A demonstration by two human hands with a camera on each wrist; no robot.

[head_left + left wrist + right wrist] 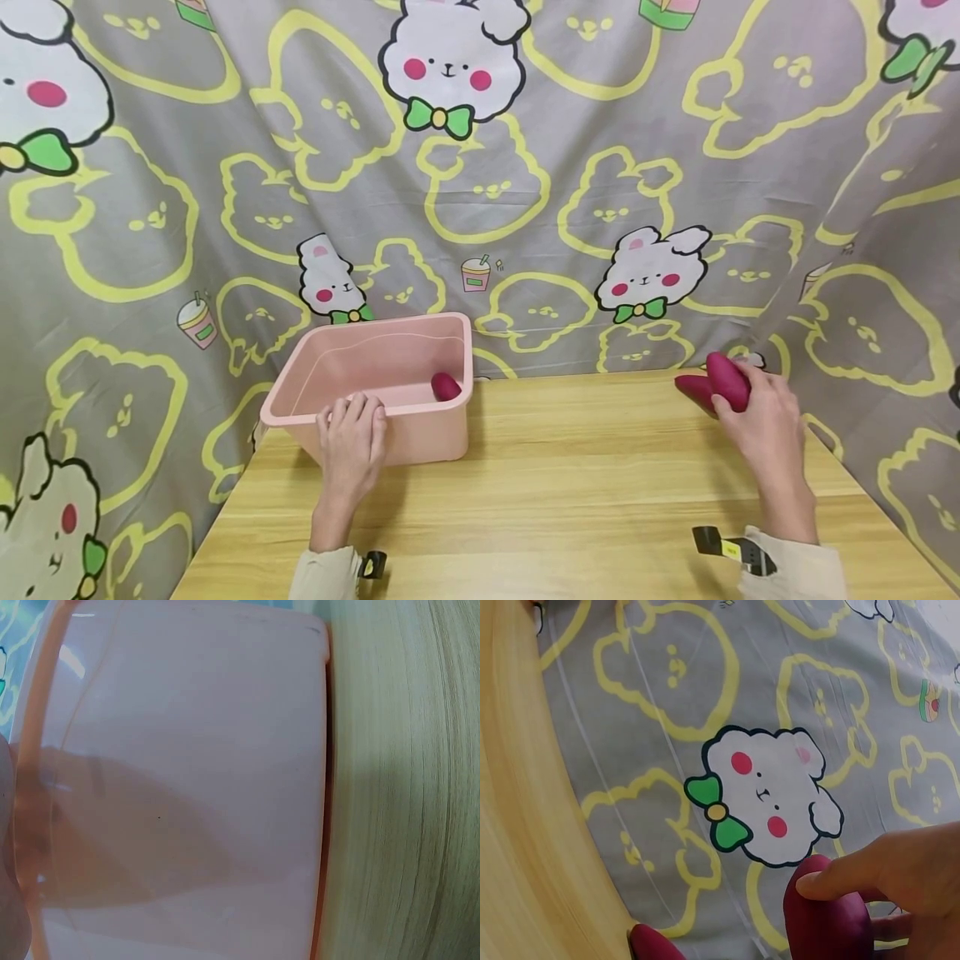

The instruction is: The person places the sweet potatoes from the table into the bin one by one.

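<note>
Meanwhile, the left hand [351, 446] grips the pink bin [423, 439] by its rim while the right hand [767, 425] grasps a maroon oblong object [726, 380].

- The left hand [351, 442] reaches forward, back of the hand uppermost, fingers [356, 408] bent over at the knuckles in a hooking grip.
- Behind it, the left wrist [332, 521] is bare, and a pale left sleeve [322, 575] covers the forearm.
- The right hand [765, 425], well apart from the left, is in a grasp, its thumb [840, 876] set against the fingers.
- Behind it, the right forearm leans inward toward the left hand, emerging from a pale right sleeve [806, 571].
</note>
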